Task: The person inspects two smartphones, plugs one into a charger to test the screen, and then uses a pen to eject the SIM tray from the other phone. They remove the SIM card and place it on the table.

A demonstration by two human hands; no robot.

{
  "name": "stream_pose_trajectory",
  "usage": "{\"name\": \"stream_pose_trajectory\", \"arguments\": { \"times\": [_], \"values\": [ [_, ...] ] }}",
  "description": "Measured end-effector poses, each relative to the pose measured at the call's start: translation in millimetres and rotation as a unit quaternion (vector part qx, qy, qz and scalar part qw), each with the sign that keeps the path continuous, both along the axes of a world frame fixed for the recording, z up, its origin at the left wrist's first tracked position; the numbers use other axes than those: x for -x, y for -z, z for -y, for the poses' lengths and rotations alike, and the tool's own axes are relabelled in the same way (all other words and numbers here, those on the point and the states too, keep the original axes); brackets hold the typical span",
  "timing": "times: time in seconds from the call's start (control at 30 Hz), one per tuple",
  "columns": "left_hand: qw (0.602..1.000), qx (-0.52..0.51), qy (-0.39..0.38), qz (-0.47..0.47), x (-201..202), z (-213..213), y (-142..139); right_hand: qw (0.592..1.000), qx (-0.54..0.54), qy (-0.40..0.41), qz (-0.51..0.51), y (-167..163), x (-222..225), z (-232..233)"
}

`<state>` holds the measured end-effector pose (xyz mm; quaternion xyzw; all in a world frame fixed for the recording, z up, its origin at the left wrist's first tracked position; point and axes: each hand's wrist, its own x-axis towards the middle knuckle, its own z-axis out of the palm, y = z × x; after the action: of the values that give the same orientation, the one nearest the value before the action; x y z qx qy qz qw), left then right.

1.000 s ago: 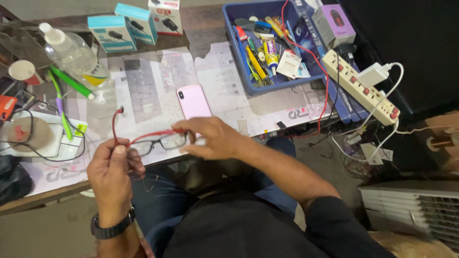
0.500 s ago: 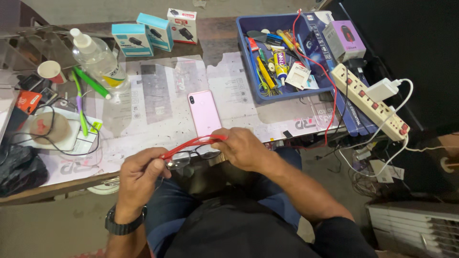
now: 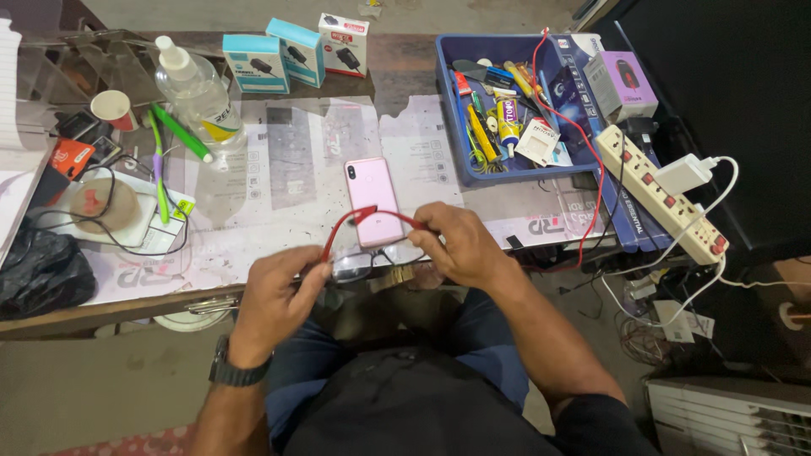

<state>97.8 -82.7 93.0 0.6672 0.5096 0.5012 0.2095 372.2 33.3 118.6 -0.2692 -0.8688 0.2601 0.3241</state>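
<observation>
A pair of red-armed glasses (image 3: pixel 365 253) is held over the table edge (image 3: pixel 127 304), below a pink phone (image 3: pixel 372 201). One end is pinched by the left hand (image 3: pixel 279 291), knuckles up; the other is gripped by the right hand (image 3: pixel 460 245).

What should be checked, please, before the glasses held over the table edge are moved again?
1. Left hand grips the glasses at one end: ok.
2. Right hand grips the other end: ok.
3. Lenses whole and clean: cannot tell, too small.
4. Pink phone lies flat on the table, just beyond the glasses: ok.
5. Red wire from the blue tray runs right of the right hand, apart from it: ok.
6. Both red arms open: cannot tell.
</observation>
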Motion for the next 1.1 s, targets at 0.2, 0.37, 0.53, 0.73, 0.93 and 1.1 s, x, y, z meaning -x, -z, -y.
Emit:
{"name": "stream_pose_trajectory", "arguments": {
  "times": [0.2,0.37,0.53,0.73,0.93,1.1],
  "values": [
    [0.998,-0.009,-0.053,0.027,-6,-24,-7,0.998,0.035,0.055,-0.024,18,11,-2],
    [0.996,-0.066,-0.048,0.03,-18,-16,-30,0.994,-0.044,0.034,-0.092,9,-6,10],
    [0.979,-0.202,-0.032,-0.008,-25,13,-66,0.964,0.029,-0.085,-0.252,-35,-16,31],
    [0.92,-0.376,0.103,0.044,-41,31,-120,0.917,-0.205,-0.164,-0.299,-106,-27,61],
    [0.93,-0.325,0.164,-0.056,-44,59,-142,0.979,-0.147,-0.05,-0.129,-152,-59,111],
    [0.939,-0.315,0.129,-0.042,-52,78,-146,0.976,-0.18,-0.08,-0.092,-159,-69,115]
  ]
}}
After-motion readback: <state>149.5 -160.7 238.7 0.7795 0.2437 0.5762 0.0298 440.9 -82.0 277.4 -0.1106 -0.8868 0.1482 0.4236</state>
